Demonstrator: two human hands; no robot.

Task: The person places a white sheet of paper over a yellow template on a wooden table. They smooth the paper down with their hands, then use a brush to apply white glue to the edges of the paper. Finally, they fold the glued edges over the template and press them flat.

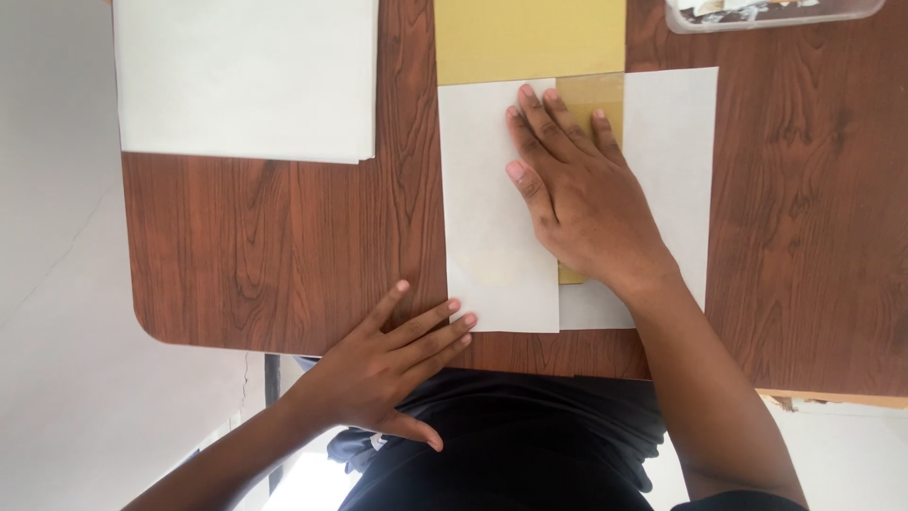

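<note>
Pressing flat with fingers spread and straight, the right hand (pixel 577 203) lies palm down on a white folded sheet (pixel 497 227); its grip is released, nothing pinched or enclosed. The fingertips (pixel 515 172) rest across the fold's inner edge, where the left flap meets a strip of yellow paper (pixel 591 95) showing between the two white flaps. The right flap (pixel 672 161) lies flat beside the wrist.

The left hand (pixel 388 364) is also unclenched, fingers extended, lying on the near edge of the table (pixel 284 255), its fingertips just beside the sheet's lower left corner, perhaps touching it; it grasps nothing.

The folded sheet sits at the table's near edge, its bottom close to the rim by the person's body. A larger yellow sheet (pixel 530 38) lies just beyond it, touching or slipped under its top. A stack of white paper (pixel 246 76) rests at the far left, well apart, with bare wood between. A clear plastic container (pixel 771 14) shows at the far right edge. Bare wood opens to the right of the sheet.
</note>
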